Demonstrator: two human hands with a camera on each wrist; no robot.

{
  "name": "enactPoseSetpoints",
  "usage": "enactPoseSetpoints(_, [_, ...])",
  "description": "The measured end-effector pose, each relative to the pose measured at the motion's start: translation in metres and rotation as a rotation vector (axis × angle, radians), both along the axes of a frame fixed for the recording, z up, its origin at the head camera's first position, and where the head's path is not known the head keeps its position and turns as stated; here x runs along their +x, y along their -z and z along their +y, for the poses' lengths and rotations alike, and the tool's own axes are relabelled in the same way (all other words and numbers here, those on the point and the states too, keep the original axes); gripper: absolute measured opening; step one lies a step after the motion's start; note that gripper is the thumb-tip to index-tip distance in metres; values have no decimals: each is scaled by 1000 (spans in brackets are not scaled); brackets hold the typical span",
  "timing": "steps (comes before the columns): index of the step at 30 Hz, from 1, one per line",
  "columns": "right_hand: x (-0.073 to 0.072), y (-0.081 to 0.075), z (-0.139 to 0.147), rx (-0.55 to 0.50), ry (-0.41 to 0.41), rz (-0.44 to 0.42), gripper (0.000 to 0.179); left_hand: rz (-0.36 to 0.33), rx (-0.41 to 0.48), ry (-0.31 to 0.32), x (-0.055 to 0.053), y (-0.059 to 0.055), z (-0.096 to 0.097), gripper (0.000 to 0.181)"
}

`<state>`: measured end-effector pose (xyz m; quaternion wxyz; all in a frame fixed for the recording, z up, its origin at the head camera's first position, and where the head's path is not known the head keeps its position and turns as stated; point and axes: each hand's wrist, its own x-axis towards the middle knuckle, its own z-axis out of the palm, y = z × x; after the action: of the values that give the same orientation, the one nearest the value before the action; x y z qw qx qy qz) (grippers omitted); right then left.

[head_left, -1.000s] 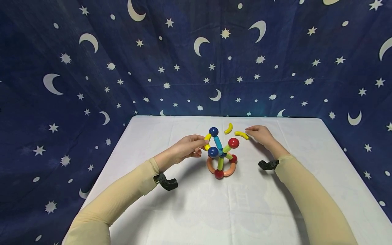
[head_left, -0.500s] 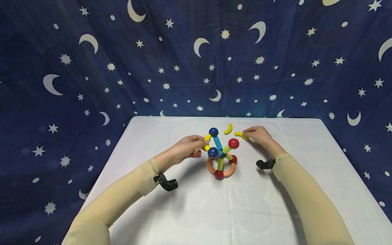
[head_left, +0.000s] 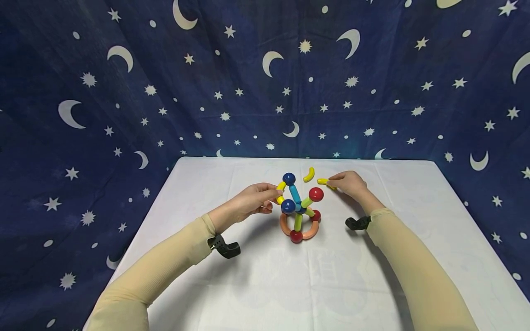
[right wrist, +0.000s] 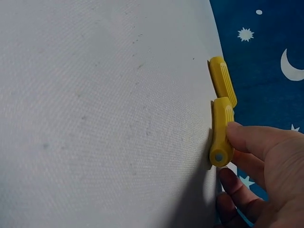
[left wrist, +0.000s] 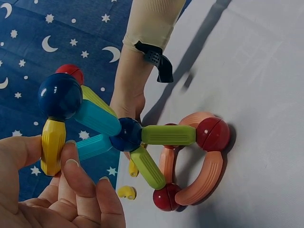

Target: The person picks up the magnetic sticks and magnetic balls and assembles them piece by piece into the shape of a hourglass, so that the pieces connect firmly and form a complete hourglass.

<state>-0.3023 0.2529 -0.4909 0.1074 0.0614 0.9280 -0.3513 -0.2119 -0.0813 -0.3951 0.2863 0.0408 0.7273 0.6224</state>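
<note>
A magnetic ball-and-stick model point(head_left: 298, 221) stands mid-table, with red and blue balls, green and light-blue sticks and a ring of curved orange sticks at its base. My left hand point(head_left: 253, 202) pinches a yellow stick point(left wrist: 53, 147) on the model's upper left, beneath a blue ball point(left wrist: 60, 96) in the left wrist view. To the right, my right hand point(head_left: 349, 184) pinches a curved yellow stick point(right wrist: 221, 135) lying on the table, thumb on its side. A second curved yellow stick point(head_left: 309, 174) lies just left of it, untouched.
White cloth covers the table point(head_left: 232, 294). Behind and beside it hangs a dark blue curtain point(head_left: 244, 115) with moons and stars. Each forearm, in a beige sleeve point(head_left: 418, 262), wears a black wrist mount point(head_left: 225, 247).
My right hand has moved slightly left, from the end of the curved yellow stick onto it, and now pinches it. The left hand and the model have stayed put.
</note>
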Motion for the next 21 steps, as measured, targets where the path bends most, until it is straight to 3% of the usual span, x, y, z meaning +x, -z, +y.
enactPoseSetpoints(21, [1, 5, -1, 61, -29, 72, 39, -1, 5, -2, -1, 1, 0, 36])
